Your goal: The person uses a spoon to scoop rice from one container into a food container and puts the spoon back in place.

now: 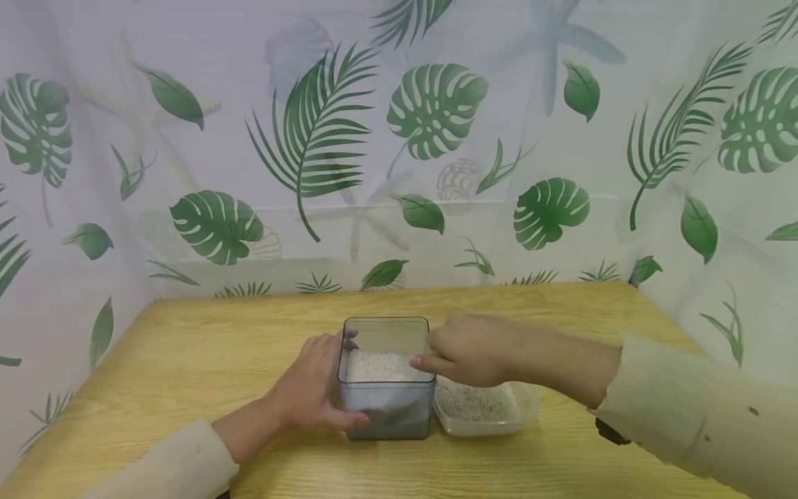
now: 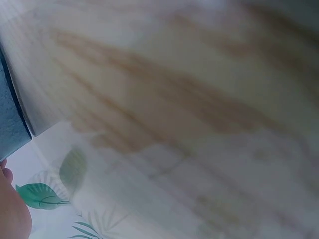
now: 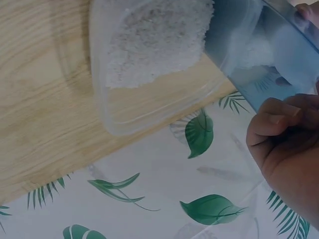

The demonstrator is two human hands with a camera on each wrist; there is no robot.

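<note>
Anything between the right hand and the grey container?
Nothing visible. The right hand is already at the rim of the grey container, fingertips on its right edge; the left hand holds its left side.

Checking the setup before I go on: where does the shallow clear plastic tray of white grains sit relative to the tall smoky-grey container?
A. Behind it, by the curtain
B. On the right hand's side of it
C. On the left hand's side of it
B: in the head view the shallow clear plastic tray of white grains sits against the tall smoky-grey container on the side of the right hand.
</note>
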